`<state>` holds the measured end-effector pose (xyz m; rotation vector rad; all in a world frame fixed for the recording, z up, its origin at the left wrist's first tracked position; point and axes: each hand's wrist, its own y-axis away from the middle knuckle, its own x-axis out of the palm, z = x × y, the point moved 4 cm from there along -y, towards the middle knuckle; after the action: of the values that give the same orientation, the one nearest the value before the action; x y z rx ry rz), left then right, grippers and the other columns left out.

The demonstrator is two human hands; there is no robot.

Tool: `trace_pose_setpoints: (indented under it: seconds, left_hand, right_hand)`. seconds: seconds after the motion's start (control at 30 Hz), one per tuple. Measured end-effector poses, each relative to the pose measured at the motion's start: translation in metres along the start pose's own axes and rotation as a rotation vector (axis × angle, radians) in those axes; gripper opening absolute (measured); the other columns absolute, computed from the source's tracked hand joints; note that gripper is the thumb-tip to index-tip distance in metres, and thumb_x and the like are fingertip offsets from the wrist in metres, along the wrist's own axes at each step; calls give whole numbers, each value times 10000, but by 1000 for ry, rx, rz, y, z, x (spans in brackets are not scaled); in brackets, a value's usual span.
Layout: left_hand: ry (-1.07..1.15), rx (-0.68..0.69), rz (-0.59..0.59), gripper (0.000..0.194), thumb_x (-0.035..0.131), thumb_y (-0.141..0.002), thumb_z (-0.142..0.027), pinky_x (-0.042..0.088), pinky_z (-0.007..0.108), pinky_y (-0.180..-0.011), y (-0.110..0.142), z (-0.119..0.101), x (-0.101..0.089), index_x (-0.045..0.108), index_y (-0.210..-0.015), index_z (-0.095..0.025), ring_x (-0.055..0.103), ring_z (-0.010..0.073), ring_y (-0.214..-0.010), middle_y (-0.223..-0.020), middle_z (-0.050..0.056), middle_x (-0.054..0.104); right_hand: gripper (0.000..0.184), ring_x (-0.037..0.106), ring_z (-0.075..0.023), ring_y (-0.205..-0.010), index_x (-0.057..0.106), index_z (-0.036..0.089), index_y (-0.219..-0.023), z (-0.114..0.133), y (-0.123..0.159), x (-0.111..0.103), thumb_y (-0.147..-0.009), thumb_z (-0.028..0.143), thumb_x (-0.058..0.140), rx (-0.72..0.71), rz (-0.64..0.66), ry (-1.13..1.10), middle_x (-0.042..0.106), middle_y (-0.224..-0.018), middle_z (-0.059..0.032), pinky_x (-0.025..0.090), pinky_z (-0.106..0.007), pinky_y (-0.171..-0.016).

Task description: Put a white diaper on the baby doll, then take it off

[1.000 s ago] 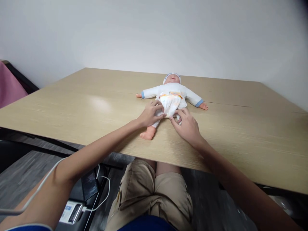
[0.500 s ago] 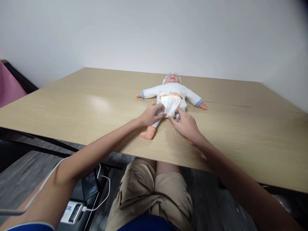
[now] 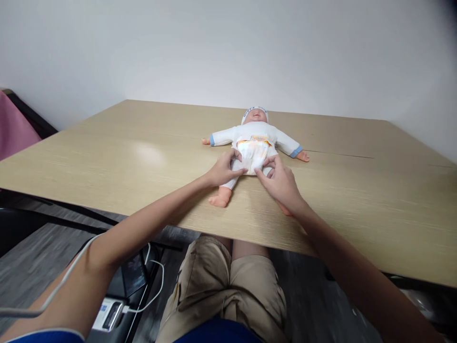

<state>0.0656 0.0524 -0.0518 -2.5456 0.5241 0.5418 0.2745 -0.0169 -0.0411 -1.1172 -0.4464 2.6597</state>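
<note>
A baby doll (image 3: pixel 257 127) in a white outfit with blue cuffs lies on its back on the table, arms spread, feet toward me. A white diaper (image 3: pixel 254 155) with an orange-edged waistband is around its hips. My left hand (image 3: pixel 226 166) grips the diaper's left leg edge, its thumb stretched along the lower edge. On the other side, my right hand (image 3: pixel 280 180) has its fingers curled at the right leg edge, with the thumb tip against the lower front. The right hand partly covers the doll's leg on that side.
The wooden table (image 3: pixel 107 157) reaches back to a white wall. Below its front edge at left are a power bank (image 3: pixel 109 314) with a white cable and a dark phone (image 3: pixel 134 275). Pink cloth (image 3: pixel 16 126) hangs at the far left.
My right hand has shifted slightly right, and its fingers have opened out a little. The diaper's lower front now looks wider and flatter. My left hand has barely moved.
</note>
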Motion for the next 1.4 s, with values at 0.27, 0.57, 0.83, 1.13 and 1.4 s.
trace_pose_setpoints:
  seconds: [0.27, 0.57, 0.83, 1.13, 1.4]
  left_hand:
    - [196, -200, -112, 631, 965, -713, -353, 530, 396, -1027, 6, 8, 0, 522, -1144, -225, 679, 225, -1050, -1039, 25, 687]
    - [214, -320, 182, 482, 870, -846, -582, 534, 460, -1074, -5, -12, -10, 801, -1124, -194, 714, 335, -1225, -1236, 112, 811]
    - [428, -556, 193, 537, 941, -779, -583, 533, 431, -930, -8, -1, -17, 760, -1103, -195, 721, 305, -1084, -1102, 106, 796]
    - [345, -348, 161, 414, 901, -831, -505, 539, 464, -1098, -3, -19, -23, 769, -1058, -185, 717, 304, -1235, -1212, 127, 802]
    - [-73, -103, -40, 321, 710, -1002, -449, 545, 475, -1112, -11, -26, -50, 713, -1166, -173, 717, 286, -1210, -1285, 155, 786]
  right_hand:
    - [294, 800, -351, -993, 674, 271, -1015, -10, 0, -19, -909, 524, 779, 51, -31, -77, 866, -1024, -70, 535, -480, -935]
    - [341, 759, -318, -957, 802, 253, -889, -12, -10, -8, -927, 585, 737, 39, 74, -6, 857, -1023, -72, 519, -414, -858]
    - [489, 701, -274, -903, 778, 221, -959, -31, -22, -8, -876, 700, 732, 103, 229, -314, 816, -1018, -58, 502, -360, -758]
    - [448, 662, -309, -860, 837, 202, -1126, -8, 2, -22, -992, 574, 625, -54, -16, 86, 811, -1028, -127, 524, -476, -877]
    - [357, 688, -361, -1058, 708, 258, -1259, -12, -22, -39, -1022, 513, 629, -181, -198, 131, 744, -1256, -160, 547, -576, -1043]
